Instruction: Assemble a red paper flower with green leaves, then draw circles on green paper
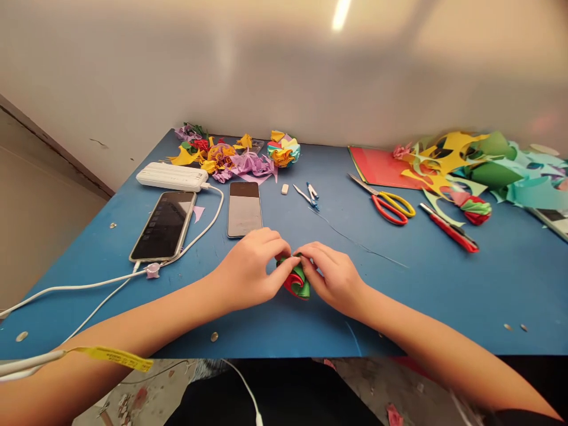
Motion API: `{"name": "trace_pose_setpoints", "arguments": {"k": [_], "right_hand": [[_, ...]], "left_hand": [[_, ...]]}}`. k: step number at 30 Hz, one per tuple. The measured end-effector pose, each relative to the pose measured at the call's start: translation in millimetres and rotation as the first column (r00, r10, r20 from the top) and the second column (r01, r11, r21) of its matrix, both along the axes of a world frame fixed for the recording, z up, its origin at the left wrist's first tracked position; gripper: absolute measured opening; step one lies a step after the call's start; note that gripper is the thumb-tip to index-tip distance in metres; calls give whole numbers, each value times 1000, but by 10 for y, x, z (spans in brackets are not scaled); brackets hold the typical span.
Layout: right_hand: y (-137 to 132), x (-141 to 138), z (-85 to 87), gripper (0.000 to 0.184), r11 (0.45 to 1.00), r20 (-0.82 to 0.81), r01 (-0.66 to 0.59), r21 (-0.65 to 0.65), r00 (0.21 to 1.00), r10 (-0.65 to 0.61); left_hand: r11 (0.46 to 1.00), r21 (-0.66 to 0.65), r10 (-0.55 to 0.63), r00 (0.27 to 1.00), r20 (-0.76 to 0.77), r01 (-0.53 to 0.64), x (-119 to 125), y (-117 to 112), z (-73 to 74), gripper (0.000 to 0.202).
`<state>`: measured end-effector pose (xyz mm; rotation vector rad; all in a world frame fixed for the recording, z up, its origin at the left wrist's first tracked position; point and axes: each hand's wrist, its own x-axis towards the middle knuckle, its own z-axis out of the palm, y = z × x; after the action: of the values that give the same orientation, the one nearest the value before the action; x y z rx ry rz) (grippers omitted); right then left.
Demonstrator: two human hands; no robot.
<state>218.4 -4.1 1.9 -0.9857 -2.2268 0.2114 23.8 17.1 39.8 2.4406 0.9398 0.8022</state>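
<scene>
Both my hands meet at the middle of the blue table (444,296) over a small rolled paper piece in red and green (298,283). My left hand (252,266) curls its fingers round the left side of the roll. From the right, my right hand (332,275) pinches the roll's top edge with thumb and fingertips. The roll rests on or just above the tabletop; most of it is covered by my fingers.
Two phones (164,225) (244,208) and a white power bank (172,176) with cables lie at the left. Crumpled paper flowers (231,155) sit at the back. Scissors (390,204), a red cutter (450,229), a thin wire (355,239) and cut paper sheets (465,163) fill the right.
</scene>
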Motion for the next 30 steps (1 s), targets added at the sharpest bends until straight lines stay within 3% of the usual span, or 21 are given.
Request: {"name": "trace_pose_setpoints", "arguments": {"k": [3,10,15,21,30], "right_hand": [[-31,0,-21,21,1000,22,-7,5,1000,7],[-73,4,11,19,998,-72,-62,16,995,63],[-83,-18,19,15,998,-105,-58,34,993,61],[-77,4,110,19,994,-121,-105,-33,988,100],[-49,52,202,15,980,-79,-178,-93,982,171]], "left_hand": [[995,-36,-90,996,-20,90,22,3,-13,15],[987,-15,-161,984,-75,160,17,-24,17,18],[960,156,-202,963,-180,231,5,-12,-37,21],[871,408,-162,943,-291,275,-32,25,-141,15],[882,377,-191,946,-261,282,-15,-36,-129,14]]}}
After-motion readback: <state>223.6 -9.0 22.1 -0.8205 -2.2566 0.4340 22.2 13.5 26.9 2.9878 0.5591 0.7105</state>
